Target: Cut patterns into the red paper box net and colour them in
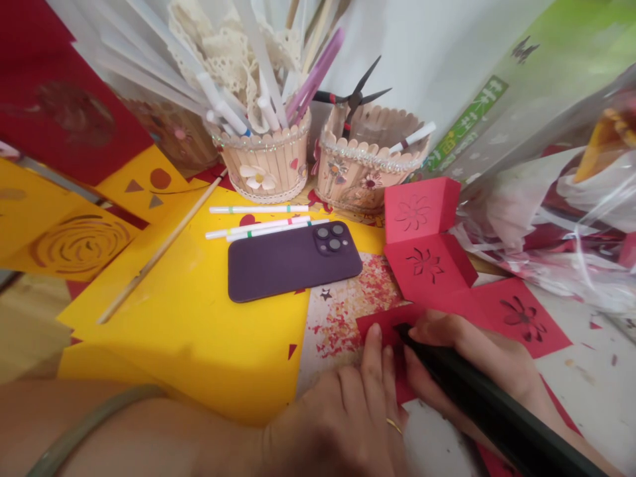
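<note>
My right hand (477, 358) is closed around a long black pen-shaped tool (477, 397), whose tip meets a red card (380, 321). The tip itself is too blurred to tell its kind. My left hand (352, 404), with a ring on one finger, lies flat on the same card, fingertips just left of the tool. The card joins other folded red panels; three of them, such as the middle panel (405, 255), bear cut-out flower shapes. Part of the card is hidden under both hands.
A purple phone (278, 268) lies face down on yellow paper (199, 311). Behind stand two stick-sided pots, a left pot (268, 172) and a right pot (348, 179) holding pliers (355, 99). A thin wooden stick (159, 255) lies left; plastic-wrapped items (556, 199) stand right.
</note>
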The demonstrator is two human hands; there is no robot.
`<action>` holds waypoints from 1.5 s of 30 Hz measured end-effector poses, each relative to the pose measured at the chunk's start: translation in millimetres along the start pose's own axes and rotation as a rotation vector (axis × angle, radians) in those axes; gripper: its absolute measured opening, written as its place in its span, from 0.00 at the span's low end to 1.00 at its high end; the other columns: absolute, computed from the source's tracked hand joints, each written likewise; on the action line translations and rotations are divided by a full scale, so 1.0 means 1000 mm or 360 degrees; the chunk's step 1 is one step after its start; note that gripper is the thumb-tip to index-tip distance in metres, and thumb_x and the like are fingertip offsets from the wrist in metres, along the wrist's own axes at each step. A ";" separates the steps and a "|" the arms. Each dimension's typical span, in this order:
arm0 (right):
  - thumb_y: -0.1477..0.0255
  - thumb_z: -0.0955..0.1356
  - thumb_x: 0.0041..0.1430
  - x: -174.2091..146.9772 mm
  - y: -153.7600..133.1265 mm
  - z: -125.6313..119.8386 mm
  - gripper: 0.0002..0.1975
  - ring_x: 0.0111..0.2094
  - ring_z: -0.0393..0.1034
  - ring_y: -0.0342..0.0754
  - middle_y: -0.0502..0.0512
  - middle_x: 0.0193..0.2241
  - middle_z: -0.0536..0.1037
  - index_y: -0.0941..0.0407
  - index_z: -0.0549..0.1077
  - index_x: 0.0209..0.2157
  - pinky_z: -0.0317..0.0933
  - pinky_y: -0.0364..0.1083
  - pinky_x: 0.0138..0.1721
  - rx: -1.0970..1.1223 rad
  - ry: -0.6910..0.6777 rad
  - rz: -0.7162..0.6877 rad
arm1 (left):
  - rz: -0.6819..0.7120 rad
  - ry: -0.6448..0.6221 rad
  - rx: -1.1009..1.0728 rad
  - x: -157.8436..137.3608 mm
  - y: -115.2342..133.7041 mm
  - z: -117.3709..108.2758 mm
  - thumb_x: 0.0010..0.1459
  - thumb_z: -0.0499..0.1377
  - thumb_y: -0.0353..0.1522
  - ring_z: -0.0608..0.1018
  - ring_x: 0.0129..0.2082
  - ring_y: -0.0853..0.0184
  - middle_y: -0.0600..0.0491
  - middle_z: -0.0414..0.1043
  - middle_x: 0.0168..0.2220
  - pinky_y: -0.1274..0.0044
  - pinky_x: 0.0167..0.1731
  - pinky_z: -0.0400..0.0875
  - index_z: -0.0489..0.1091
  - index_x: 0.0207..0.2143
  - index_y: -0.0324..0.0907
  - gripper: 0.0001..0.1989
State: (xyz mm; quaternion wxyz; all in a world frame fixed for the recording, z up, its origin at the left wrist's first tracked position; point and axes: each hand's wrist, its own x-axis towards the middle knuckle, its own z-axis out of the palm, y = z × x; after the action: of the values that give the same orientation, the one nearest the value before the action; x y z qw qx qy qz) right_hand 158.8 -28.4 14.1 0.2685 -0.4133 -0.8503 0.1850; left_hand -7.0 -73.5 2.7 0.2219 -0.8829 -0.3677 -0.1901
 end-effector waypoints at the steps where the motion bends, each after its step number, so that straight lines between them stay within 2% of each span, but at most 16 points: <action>1: 0.80 0.64 0.51 0.000 0.000 0.000 0.11 0.18 0.68 0.41 0.46 0.22 0.71 0.50 0.60 0.31 0.61 0.40 0.19 -0.0003 -0.0007 0.0001 | 0.0026 0.0000 0.0002 0.000 0.000 -0.001 0.61 0.54 0.29 0.66 0.11 0.76 0.36 0.75 0.36 0.85 0.07 0.54 0.74 0.38 0.26 0.13; 10: 0.81 0.64 0.50 0.000 0.002 -0.001 0.12 0.17 0.67 0.40 0.45 0.20 0.70 0.51 0.59 0.31 0.60 0.38 0.18 -0.0044 -0.0031 -0.0027 | 0.0098 -0.0069 0.0014 0.001 -0.007 -0.004 0.62 0.53 0.29 0.69 0.12 0.75 0.37 0.75 0.36 0.86 0.07 0.55 0.74 0.39 0.26 0.13; 16: 0.79 0.63 0.50 0.000 0.004 0.001 0.10 0.16 0.67 0.40 0.45 0.18 0.68 0.51 0.58 0.30 0.60 0.38 0.17 -0.0040 0.0016 -0.0096 | 0.0046 -0.0059 0.0000 0.000 -0.003 -0.003 0.62 0.52 0.28 0.69 0.12 0.75 0.37 0.75 0.36 0.86 0.07 0.57 0.73 0.39 0.26 0.14; 23: 0.81 0.63 0.50 0.000 0.003 -0.001 0.11 0.16 0.66 0.40 0.47 0.20 0.70 0.51 0.58 0.31 0.60 0.38 0.17 -0.0011 -0.0052 -0.0101 | 0.0143 -0.0175 -0.0002 0.005 -0.010 -0.012 0.63 0.52 0.29 0.68 0.11 0.77 0.40 0.76 0.35 0.88 0.07 0.58 0.74 0.39 0.28 0.13; 29: 0.80 0.63 0.50 0.000 0.006 -0.002 0.12 0.16 0.64 0.40 0.47 0.20 0.69 0.51 0.56 0.30 0.58 0.38 0.16 0.0012 -0.0122 -0.0091 | 0.0173 -0.0199 -0.0012 0.005 -0.009 -0.012 0.62 0.53 0.29 0.67 0.10 0.79 0.41 0.76 0.33 0.90 0.06 0.56 0.74 0.38 0.28 0.13; 35: 0.81 0.63 0.50 -0.001 0.005 -0.003 0.11 0.15 0.62 0.39 0.46 0.19 0.67 0.51 0.57 0.30 0.57 0.38 0.17 0.0041 -0.0178 -0.0094 | 0.0035 -0.0078 0.0008 -0.003 -0.001 -0.003 0.61 0.55 0.30 0.67 0.11 0.77 0.39 0.76 0.35 0.87 0.06 0.57 0.73 0.39 0.26 0.13; 41: 0.82 0.62 0.49 -0.001 0.003 -0.004 0.12 0.15 0.59 0.39 0.44 0.18 0.65 0.51 0.55 0.28 0.55 0.38 0.16 0.0071 -0.0191 -0.0105 | -0.0017 -0.0080 0.0026 -0.008 0.004 0.003 0.61 0.56 0.32 0.75 0.17 0.69 0.39 0.77 0.33 0.86 0.04 0.54 0.73 0.41 0.25 0.15; 45: 0.82 0.63 0.48 0.000 0.003 -0.005 0.12 0.15 0.58 0.40 0.44 0.18 0.64 0.51 0.56 0.28 0.54 0.39 0.15 0.0087 -0.0181 -0.0100 | -0.0063 -0.0069 -0.0009 -0.008 0.007 0.003 0.61 0.56 0.32 0.70 0.12 0.73 0.39 0.77 0.31 0.85 0.05 0.53 0.73 0.41 0.26 0.15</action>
State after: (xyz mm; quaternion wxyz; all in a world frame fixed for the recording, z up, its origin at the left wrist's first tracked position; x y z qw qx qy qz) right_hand 163.8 -26.2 16.2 0.2365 -0.3678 -0.8713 0.2228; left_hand -6.7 -81.3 -5.8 0.2075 -0.8800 -0.3892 -0.1762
